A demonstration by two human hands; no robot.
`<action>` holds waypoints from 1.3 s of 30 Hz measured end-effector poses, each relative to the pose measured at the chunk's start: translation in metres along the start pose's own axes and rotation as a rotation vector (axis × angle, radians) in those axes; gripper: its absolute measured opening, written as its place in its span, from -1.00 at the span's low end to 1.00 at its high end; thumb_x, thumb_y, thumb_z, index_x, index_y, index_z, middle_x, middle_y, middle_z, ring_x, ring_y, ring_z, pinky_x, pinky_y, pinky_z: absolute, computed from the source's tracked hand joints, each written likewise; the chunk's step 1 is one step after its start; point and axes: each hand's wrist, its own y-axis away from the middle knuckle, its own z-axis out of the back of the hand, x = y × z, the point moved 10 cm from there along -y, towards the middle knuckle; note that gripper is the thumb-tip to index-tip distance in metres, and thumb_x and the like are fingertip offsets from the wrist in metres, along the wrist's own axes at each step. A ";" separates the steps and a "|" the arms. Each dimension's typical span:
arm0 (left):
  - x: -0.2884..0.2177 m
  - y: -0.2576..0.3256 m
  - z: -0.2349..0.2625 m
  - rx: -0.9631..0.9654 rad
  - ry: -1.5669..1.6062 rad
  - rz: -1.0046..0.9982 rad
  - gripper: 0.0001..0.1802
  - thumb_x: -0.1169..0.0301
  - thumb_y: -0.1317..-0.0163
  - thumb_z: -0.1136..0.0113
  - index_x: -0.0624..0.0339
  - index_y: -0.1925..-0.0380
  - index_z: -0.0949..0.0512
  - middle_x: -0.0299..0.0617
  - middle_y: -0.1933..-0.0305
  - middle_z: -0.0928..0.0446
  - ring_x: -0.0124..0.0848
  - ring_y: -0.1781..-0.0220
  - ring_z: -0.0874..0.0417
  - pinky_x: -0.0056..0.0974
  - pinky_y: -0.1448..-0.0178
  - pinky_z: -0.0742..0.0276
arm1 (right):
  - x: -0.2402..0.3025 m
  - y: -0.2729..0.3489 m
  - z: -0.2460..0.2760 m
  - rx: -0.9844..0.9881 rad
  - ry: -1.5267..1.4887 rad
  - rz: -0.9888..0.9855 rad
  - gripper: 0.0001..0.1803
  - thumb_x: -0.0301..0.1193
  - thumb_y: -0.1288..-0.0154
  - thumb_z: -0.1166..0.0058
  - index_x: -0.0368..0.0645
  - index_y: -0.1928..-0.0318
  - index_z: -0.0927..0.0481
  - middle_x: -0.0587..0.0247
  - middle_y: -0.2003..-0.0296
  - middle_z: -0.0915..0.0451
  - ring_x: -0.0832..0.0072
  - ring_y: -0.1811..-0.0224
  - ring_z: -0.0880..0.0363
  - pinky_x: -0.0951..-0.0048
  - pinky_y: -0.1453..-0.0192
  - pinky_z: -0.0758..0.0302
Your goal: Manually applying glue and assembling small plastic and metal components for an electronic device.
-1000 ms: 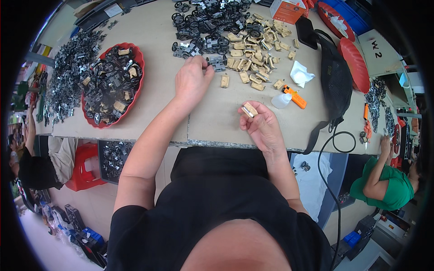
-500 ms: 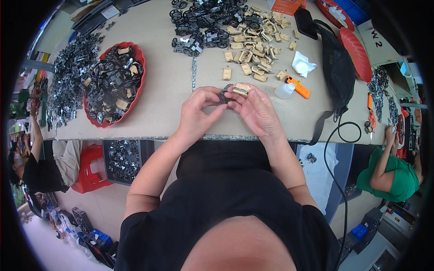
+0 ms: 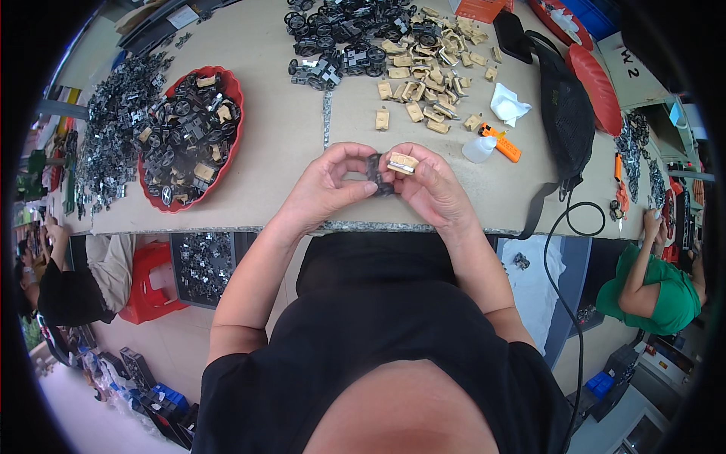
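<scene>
Above the table's near edge, my left hand [image 3: 324, 188] pinches a small dark toy vehicle chassis [image 3: 376, 172] between thumb and fingers. Right beside it, my right hand [image 3: 437, 191] grips a tan plastic vehicle body [image 3: 401, 163] with a grey strip along its side. The two parts are close together; whether they touch I cannot tell. Farther away lies a heap of similar tan vehicle bodies [image 3: 435, 79], and next to that a pile of black wheeled chassis [image 3: 344, 38].
At left a red scalloped bowl [image 3: 240, 113] holds black and tan parts, beside a heap of dark parts [image 3: 113, 136]. On the right lie a small white bottle [image 3: 479, 150], an orange tool [image 3: 505, 147], crumpled tissue [image 3: 508, 104] and a black bag [image 3: 563, 121]. Co-workers sit at both sides.
The dark chassis has turned and shows more fully between my hands. My left hand has shifted slightly left, its thumb now along the chassis. The tan body has tilted, showing more of its side.
</scene>
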 end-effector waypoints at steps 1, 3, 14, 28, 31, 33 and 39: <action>0.002 0.001 -0.001 0.015 0.044 0.032 -0.48 0.54 -0.11 -0.21 0.32 -0.11 -0.32 -0.20 0.03 -0.42 -0.44 -0.03 -0.44 -0.30 -0.12 -0.45 | -0.002 0.000 -0.001 0.006 0.006 -0.010 -0.60 -0.23 -0.21 -0.14 -0.26 0.09 -0.42 0.26 0.19 -0.50 0.55 0.11 -0.45 0.44 -0.07 -0.38; 0.003 0.003 -0.001 0.010 0.101 0.043 -0.46 0.52 -0.11 -0.23 0.30 -0.11 -0.31 -0.18 0.01 -0.43 -0.42 -0.05 -0.44 -0.29 -0.17 -0.39 | -0.004 -0.001 -0.004 0.017 0.018 -0.028 -0.62 -0.25 -0.20 -0.15 -0.25 0.10 -0.43 0.27 0.20 -0.50 0.56 0.12 -0.46 0.45 -0.08 -0.38; 0.012 0.011 0.006 -0.106 0.212 -0.036 -0.56 0.57 -0.12 -0.20 0.28 -0.03 -0.36 -0.12 0.01 -0.48 -0.37 -0.07 -0.49 -0.30 -0.17 -0.41 | 0.000 -0.001 -0.002 0.001 0.035 -0.004 -0.65 -0.34 -0.17 -0.16 -0.27 0.10 -0.42 0.24 0.19 -0.51 0.53 0.11 -0.49 0.46 -0.08 -0.40; -0.015 0.015 0.019 -0.201 -0.014 -0.261 -0.61 0.69 -0.11 -0.14 0.31 0.01 -0.41 -0.11 -0.11 -0.35 -0.42 0.04 -0.55 -0.36 -0.07 -0.51 | 0.009 0.005 0.020 -0.215 0.411 -0.045 -0.54 -0.65 -0.01 -0.22 -0.34 0.02 -0.41 0.18 0.16 -0.49 0.60 0.27 -0.57 0.63 0.13 -0.53; -0.020 0.012 0.016 -0.141 -0.082 -0.289 -0.63 0.70 -0.11 -0.13 0.32 0.03 -0.43 -0.13 -0.15 -0.26 -0.37 0.01 -0.55 -0.32 -0.11 -0.52 | 0.007 0.004 0.022 -0.196 0.443 -0.092 -0.55 -0.64 -0.03 -0.21 -0.36 0.02 -0.41 0.19 0.16 -0.49 0.61 0.29 -0.58 0.65 0.16 -0.53; -0.019 0.011 0.013 -0.129 -0.129 -0.284 -0.64 0.71 -0.10 -0.13 0.32 0.05 -0.44 -0.14 -0.13 -0.25 -0.35 -0.01 -0.54 -0.31 -0.13 -0.52 | 0.000 0.002 0.024 -0.176 0.429 -0.137 -0.56 -0.65 -0.04 -0.20 -0.36 0.02 -0.42 0.20 0.16 -0.50 0.62 0.27 -0.58 0.64 0.16 -0.53; -0.010 0.011 0.012 -0.118 -0.119 -0.257 -0.64 0.71 -0.10 -0.13 0.32 0.06 -0.46 -0.17 -0.07 -0.25 -0.33 -0.01 -0.54 -0.32 -0.12 -0.54 | -0.006 0.004 0.026 -0.203 0.358 -0.220 -0.51 -0.64 -0.02 -0.21 -0.36 -0.02 -0.40 0.20 0.13 -0.51 0.60 0.24 -0.57 0.61 0.10 -0.53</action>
